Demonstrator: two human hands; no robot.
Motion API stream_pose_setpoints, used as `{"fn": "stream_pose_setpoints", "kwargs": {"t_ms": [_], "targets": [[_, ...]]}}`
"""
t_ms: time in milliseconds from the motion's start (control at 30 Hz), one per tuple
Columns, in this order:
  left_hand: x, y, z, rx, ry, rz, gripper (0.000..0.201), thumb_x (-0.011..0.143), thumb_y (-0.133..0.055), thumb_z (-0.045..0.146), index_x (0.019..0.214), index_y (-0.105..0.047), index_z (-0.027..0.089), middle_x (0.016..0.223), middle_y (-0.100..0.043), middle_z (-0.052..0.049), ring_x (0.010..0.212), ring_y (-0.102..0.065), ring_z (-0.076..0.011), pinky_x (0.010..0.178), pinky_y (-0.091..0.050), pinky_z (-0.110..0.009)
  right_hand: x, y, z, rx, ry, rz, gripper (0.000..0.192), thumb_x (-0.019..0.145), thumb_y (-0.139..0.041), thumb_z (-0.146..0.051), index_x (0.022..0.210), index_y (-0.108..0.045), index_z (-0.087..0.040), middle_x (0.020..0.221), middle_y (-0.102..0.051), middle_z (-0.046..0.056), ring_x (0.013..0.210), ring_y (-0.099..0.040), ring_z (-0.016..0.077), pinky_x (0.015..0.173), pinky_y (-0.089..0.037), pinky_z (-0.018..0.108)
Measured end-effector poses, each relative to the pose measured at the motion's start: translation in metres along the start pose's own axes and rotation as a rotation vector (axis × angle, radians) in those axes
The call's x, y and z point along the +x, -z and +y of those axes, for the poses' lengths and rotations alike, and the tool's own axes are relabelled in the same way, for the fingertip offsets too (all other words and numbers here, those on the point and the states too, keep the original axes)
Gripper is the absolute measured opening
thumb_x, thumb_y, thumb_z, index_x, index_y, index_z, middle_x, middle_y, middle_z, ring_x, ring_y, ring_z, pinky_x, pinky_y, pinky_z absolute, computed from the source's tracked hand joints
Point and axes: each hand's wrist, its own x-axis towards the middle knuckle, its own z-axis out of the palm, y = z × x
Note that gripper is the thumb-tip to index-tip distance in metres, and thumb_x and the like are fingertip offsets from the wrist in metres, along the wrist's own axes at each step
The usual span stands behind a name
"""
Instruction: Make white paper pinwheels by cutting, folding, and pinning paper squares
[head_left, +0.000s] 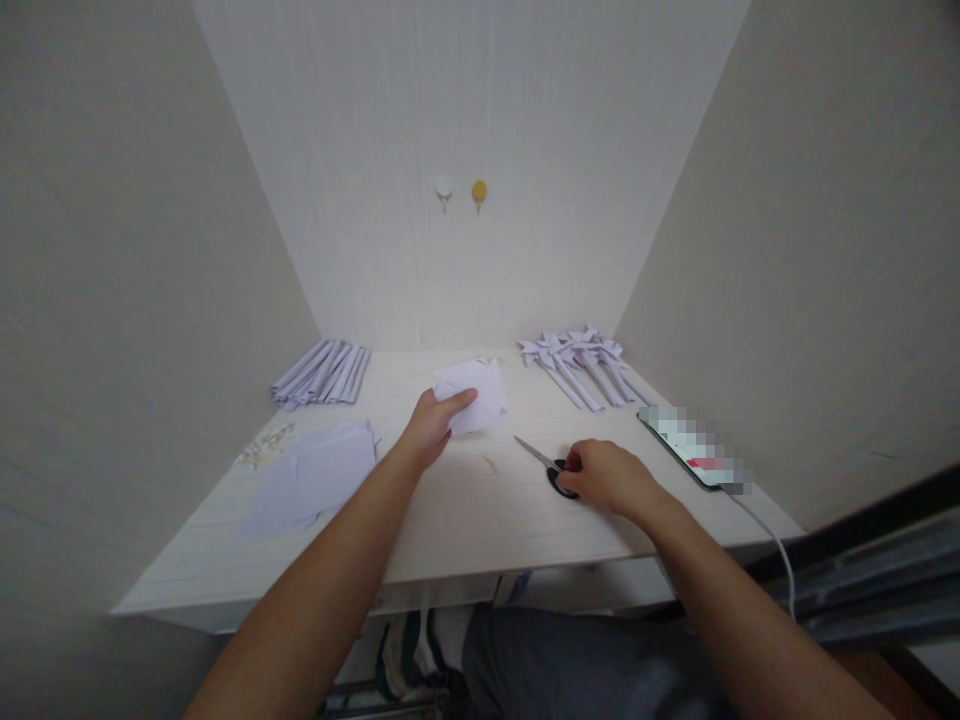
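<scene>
My left hand point(433, 425) pinches a white square of paper point(484, 395) above the middle of the table, thumb on top. To the right, the fingers of my right hand point(606, 474) are closed at the black handles of a pair of scissors point(534, 452). The blades lie low over the tabletop and point to the upper left, toward the paper. Part of the handles is hidden behind my fingers.
Rolled paper tubes point(322, 374) lie at the back left, paper pinwheels on sticks point(577, 355) at the back right. Loose paper sheets point(315, 475) and small pale pieces point(266, 445) are at left. A phone point(686, 445) with a cable point(772, 540) sits along the right wall.
</scene>
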Motion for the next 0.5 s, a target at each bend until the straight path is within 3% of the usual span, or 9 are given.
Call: {"fn": "stream_pose_setpoints", "kwargs": {"t_ms": [133,300,500], "targets": [[-0.006,0.002,0.004,-0.005,-0.016,0.047,0.046,0.056,-0.093,0.027,0.095,-0.073,0.013,0.091,-0.081,-0.01,0.085,-0.076,-0.0254,0.072,-0.062,-0.032,-0.008,-0.003,0.003,0.147,0.001,0.07,0.014,0.078,-0.072,-0.033,0.073,-0.07,-0.02,0.08,-0.074,0.011,0.078,-0.067,0.0266,0.062,-0.034,0.032],[-0.011,0.003,0.005,0.009,-0.009,0.091,0.044,0.058,-0.091,0.025,0.097,-0.073,0.013,0.082,-0.079,-0.007,0.063,-0.071,-0.0192,0.052,-0.055,-0.027,-0.007,-0.012,0.012,0.541,0.051,0.002,0.018,0.08,-0.07,-0.036,0.075,-0.062,-0.02,0.059,-0.061,-0.001,0.053,-0.053,0.015,0.052,-0.036,0.028],[-0.013,0.002,0.008,0.001,-0.021,0.112,0.042,0.059,-0.09,0.024,0.096,-0.071,0.014,0.076,-0.076,-0.001,0.054,-0.065,-0.0144,0.045,-0.052,-0.023,-0.011,-0.03,0.007,0.986,0.076,0.01,0.053,0.063,-0.083,-0.063,0.082,-0.054,-0.023,0.066,-0.057,-0.006,0.051,-0.049,0.01,0.053,-0.046,0.026]]}}
